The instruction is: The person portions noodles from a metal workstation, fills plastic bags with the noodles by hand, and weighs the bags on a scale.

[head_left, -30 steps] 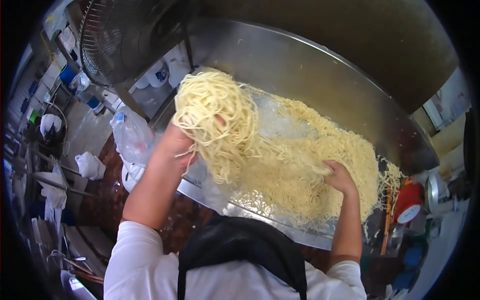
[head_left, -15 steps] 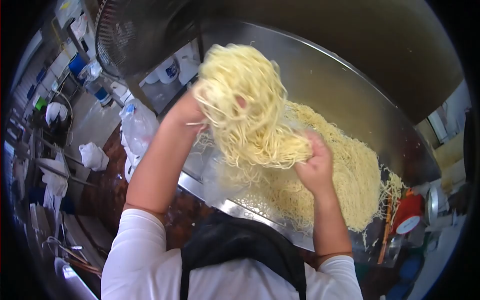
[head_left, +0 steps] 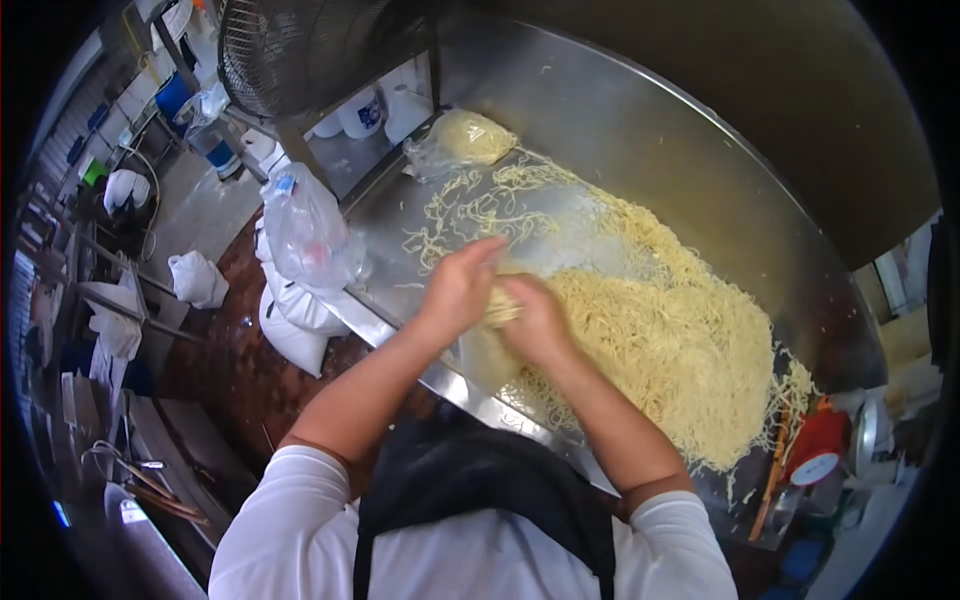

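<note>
My left hand (head_left: 460, 288) and my right hand (head_left: 537, 318) are close together above the near left part of the noodle heap. A small bunch of pale yellow noodles (head_left: 502, 308) shows between them, and both hands close on it. My right hand is blurred by motion. Below the hands hangs a cloudy, see-through sheet that looks like plastic; its shape is partly hidden. The big heap of loose noodles (head_left: 670, 360) spreads to the right over the metal table (head_left: 690, 160). Stray noodles (head_left: 470, 210) lie beyond my left hand.
A filled bag of noodles (head_left: 470, 138) lies at the table's far left corner. Clear plastic bags (head_left: 305, 225) hang at the left edge, above white sacks (head_left: 295, 335). A large fan (head_left: 290, 50) stands behind. At right are a red container (head_left: 818, 445) and a wooden stick (head_left: 770, 490).
Both hands have come down and together from holding up a large bunch of noodles. Only a small bunch shows between them now. The filled bag at the far corner has come into sight.
</note>
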### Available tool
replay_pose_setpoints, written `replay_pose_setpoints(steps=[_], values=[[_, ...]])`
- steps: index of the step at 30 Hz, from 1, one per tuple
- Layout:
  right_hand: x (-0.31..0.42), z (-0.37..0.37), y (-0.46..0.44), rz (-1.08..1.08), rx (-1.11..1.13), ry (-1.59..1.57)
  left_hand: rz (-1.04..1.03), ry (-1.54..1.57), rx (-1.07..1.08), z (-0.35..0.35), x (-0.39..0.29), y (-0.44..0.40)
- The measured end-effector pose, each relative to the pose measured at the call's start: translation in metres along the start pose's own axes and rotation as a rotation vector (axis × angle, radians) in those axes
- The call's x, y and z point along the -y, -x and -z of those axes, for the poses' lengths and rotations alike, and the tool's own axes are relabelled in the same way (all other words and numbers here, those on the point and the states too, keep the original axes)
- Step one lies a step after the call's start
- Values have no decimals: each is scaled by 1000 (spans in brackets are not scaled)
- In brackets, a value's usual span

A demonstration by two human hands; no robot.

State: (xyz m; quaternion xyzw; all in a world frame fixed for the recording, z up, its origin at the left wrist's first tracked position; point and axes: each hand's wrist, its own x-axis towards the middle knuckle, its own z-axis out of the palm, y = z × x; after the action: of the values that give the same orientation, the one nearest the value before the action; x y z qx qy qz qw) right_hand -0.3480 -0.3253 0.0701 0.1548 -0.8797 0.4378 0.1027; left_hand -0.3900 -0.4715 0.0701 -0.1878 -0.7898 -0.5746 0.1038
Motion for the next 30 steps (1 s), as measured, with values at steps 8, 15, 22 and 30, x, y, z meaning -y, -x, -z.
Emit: replay_pose_setpoints(steps=[8, 15, 22, 30], values=[[1, 21, -46, -180, 773, -118, 257, 327, -89, 16, 12, -11], [-63, -15, 49, -129, 366, 444, 633, 940, -216, 52, 8, -4], [-6, 37, 26, -383, 290, -310, -86, 59, 536, -4, 11, 25], [-5, 85, 33, -417, 441, 72, 46, -843, 966, 12, -32, 8]])
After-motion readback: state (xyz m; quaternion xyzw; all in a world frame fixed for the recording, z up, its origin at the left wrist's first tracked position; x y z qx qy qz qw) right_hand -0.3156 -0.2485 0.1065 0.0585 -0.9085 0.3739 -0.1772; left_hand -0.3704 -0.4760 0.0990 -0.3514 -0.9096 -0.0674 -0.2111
